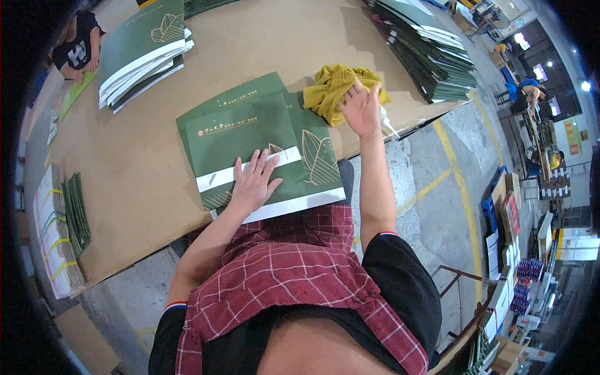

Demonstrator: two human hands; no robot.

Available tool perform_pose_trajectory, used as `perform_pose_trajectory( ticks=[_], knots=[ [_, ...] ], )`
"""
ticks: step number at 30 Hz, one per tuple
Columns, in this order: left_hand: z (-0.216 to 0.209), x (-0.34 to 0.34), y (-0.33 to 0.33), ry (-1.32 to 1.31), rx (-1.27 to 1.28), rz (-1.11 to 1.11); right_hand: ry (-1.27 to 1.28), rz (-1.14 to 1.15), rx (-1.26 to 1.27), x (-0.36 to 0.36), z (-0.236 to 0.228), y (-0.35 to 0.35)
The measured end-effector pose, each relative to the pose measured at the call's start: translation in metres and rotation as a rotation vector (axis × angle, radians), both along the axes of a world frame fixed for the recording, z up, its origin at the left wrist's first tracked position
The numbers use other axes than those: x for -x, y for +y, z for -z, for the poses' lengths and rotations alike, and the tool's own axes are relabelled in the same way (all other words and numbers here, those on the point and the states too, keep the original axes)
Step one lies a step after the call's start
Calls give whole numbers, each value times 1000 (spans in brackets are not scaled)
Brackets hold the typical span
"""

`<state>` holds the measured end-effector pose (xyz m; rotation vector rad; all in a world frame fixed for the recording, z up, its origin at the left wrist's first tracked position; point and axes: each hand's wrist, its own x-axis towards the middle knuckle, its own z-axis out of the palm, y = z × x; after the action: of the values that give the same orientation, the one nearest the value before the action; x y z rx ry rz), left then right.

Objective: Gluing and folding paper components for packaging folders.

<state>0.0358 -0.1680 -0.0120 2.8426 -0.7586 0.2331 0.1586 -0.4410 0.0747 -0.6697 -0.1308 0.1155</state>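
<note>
Flat green printed pieces that look like folded paper bags lie overlapped at the table's near edge. My left hand (253, 184) rests palm down with fingers spread on the top green piece (240, 137), across its white band. Beneath, another green piece (320, 156) with a gold leaf drawing sticks out to the right. To the right, my right hand (361, 112) is raised with its palm showing and fingers stretched, in front of a crumpled mustard-yellow cloth (325, 94). Whether it touches the cloth I cannot tell. A white nozzle bottle (386, 120) lies partly hidden beside that hand.
Stacks of green pieces stand at the back right (431, 56) and back left (140, 56). On the left edge are a strapped white bundle (53, 231) and a small green bundle (76, 212). Another person (78, 47) works at the far left. The brown table (137, 187) ends beside me.
</note>
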Motion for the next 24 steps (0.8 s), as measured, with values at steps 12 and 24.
perform_pose_trajectory(
  ticks=[12, 24],
  knots=[
    [1, -2, -1, 7, 16, 6, 210, 510, 760, -30, 3, -28],
    [0, -3, 2, -63, 64, 12, 222, 536, 1155, -38, 13, -47]
  ],
)
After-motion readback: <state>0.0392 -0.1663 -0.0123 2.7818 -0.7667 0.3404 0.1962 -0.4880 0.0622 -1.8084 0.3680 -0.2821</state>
